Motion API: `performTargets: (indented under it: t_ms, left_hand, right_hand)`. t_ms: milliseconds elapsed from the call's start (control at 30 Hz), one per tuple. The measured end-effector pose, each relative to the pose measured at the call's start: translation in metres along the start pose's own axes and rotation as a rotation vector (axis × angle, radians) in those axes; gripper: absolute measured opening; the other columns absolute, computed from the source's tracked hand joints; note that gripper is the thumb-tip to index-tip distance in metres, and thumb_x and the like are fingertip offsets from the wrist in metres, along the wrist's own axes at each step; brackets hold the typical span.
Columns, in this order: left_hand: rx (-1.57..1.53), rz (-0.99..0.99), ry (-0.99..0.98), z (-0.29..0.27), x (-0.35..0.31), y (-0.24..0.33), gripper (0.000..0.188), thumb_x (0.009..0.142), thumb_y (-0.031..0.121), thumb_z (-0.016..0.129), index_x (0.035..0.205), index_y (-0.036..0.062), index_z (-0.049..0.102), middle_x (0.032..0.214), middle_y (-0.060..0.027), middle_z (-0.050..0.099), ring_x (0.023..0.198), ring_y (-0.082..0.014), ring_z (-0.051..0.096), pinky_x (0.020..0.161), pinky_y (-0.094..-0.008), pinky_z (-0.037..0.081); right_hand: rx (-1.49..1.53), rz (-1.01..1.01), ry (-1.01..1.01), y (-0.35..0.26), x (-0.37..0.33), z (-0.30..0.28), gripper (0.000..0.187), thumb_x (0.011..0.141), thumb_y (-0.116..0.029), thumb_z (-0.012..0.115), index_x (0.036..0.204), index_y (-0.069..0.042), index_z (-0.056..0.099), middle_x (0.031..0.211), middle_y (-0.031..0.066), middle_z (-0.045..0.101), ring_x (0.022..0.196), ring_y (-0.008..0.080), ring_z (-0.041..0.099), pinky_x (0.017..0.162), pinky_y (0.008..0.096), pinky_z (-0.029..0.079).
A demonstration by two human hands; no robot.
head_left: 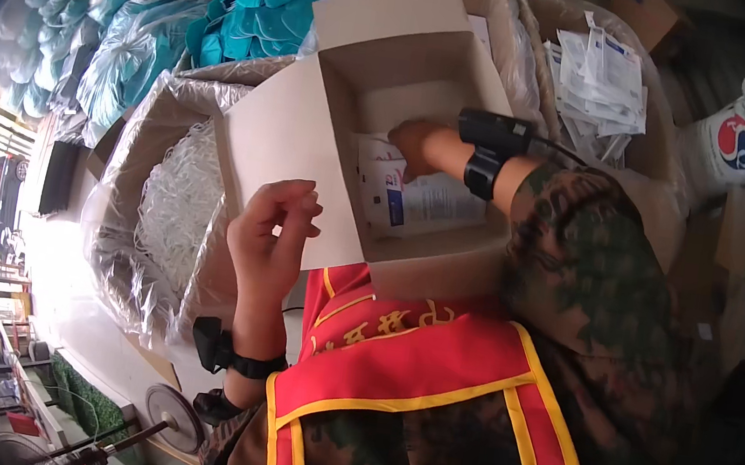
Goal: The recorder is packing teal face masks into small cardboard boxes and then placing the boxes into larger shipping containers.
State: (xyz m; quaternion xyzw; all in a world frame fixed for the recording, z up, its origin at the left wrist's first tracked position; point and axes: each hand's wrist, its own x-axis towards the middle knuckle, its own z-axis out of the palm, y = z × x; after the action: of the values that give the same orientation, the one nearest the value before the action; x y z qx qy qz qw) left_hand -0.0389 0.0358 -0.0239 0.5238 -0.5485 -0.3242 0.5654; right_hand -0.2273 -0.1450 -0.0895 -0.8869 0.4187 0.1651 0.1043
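An open brown cardboard box [280, 145] stands in front of me with its flaps folded out. Flat white printed packets [437, 205] lie on its bottom. My right hand [414, 147] reaches into the box from the right, its fingers bent down and closed on the edge of a white packet [375, 160] with red and blue print. Part of those fingers is hidden behind the hand. My left hand [272, 224] is raised over the box's left flap, near its front corner. Its fingers curl toward the thumb, and nothing shows between them.
Left of the box is a plastic-lined carton of white stringy pieces [178, 207]. Teal items [256, 6] fill a carton behind it. At the back right, another lined carton holds white packets [600, 79]. A white sack [733, 139] stands farther right. Bagged goods [134, 41] are piled at the far left.
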Motion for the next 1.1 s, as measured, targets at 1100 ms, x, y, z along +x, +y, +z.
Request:
performTargets:
  t_ms: [1100]
  left_hand:
    - [0.342,0.026,-0.138,0.052,0.011,0.037,0.012,0.094,0.009,0.059,0.093,-0.0032,0.063,0.081,-0.001,0.064,0.072,-0.0047,0.055,0.064,-0.0196,0.045]
  right_hand:
    - [0.277,-0.308,1.093,-0.027,-0.157,-0.049,0.03,0.073,-0.006,0.073,0.1,-0.005,0.06,0.099,0.0083,0.058,0.089,0.0291,0.058,0.08,0.0392,0.048]
